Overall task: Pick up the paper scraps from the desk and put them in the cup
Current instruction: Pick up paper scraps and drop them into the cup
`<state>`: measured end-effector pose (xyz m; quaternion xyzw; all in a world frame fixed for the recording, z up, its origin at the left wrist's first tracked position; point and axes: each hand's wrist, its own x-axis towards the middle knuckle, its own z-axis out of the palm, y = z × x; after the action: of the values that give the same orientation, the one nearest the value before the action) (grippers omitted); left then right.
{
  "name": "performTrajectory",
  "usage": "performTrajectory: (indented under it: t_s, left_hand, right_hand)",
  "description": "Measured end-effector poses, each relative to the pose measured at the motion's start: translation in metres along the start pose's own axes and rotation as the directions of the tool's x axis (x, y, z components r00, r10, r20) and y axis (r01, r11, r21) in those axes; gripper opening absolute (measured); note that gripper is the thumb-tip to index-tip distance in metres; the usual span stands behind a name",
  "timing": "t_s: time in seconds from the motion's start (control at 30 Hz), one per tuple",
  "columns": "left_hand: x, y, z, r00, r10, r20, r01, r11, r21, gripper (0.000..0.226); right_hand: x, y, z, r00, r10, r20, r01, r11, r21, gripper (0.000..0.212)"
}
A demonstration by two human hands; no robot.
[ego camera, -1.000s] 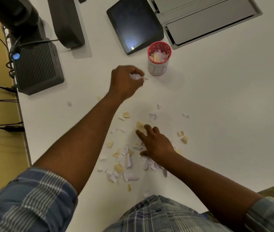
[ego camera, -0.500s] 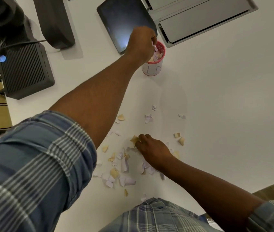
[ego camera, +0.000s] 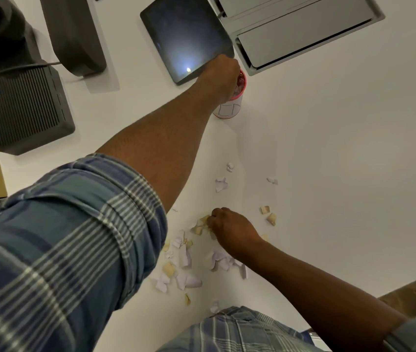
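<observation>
I am reaching my left hand (ego camera: 223, 77) out over the mouth of the cup (ego camera: 229, 107), fingers dipping inside it and covering most of the opening — whether they are gripping or have let go of paper I cannot tell. The cup is standing upright, its long axis vertical and its mouth pointing up, with a pink rim and a white wall. A little pale paper is showing inside it just past my knuckles. On the wall facing me a boxy outline is drawn in dark pen; I cannot read it as any word.

My right hand (ego camera: 229, 229) is resting on the desk (ego camera: 341, 174) well short of the cup, curled into a loose fist with the fingertips pinching a tan scrap (ego camera: 200, 224) at its left edge. The paper scraps (ego camera: 184, 262) are lying flat, white and tan, most of them heaped just left of and under this wrist, pointing every which way. A few strays are sitting beyond the right hand toward the cup, and two tan bits (ego camera: 267, 214) are lying just to its right.

Beside the left hand, a dark tablet (ego camera: 184, 39) is lying flat — its corner is close to the cup.
</observation>
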<state>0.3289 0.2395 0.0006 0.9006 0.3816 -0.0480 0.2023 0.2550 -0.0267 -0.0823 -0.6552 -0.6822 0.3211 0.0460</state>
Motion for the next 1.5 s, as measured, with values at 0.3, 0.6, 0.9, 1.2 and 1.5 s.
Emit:
performTrajectory:
  t_s: [0.3, 0.6, 0.9, 1.2, 1.5]
  left_hand:
    - [-0.043, -0.032, -0.010, 0.961, -0.056, -0.271, -0.003, 0.977, -0.212, 0.037]
    - [-0.179, -0.123, 0.069, 0.947, -0.285, -0.150, 0.224, 0.917, -0.331, 0.035]
    - [-0.280, -0.147, 0.113, 0.870, -0.485, -0.090, 0.443, 0.848, -0.292, 0.053]
    - [-0.306, -0.139, 0.127, 0.860, -0.509, -0.042, 0.472, 0.824, -0.315, 0.055]
    - [-0.322, -0.130, 0.138, 0.890, -0.455, -0.021, 0.429, 0.853, -0.298, 0.058]
  right_hand:
    - [-0.001, 0.016, -0.056, 0.934, 0.264, -0.242, -0.181, 0.931, 0.318, 0.013]
    - [0.030, 0.024, -0.134, 0.847, 0.276, -0.455, -0.155, 0.946, 0.284, 0.014]
    - [0.114, 0.058, -0.188, 0.712, 0.294, -0.638, -0.215, 0.956, 0.200, 0.030]
    - [0.176, 0.061, -0.205, 0.875, 0.328, -0.356, -0.392, 0.912, -0.122, 0.021]
    - [0.162, 0.057, -0.205, 0.836, 0.352, -0.420, -0.419, 0.905, -0.074, 0.040]
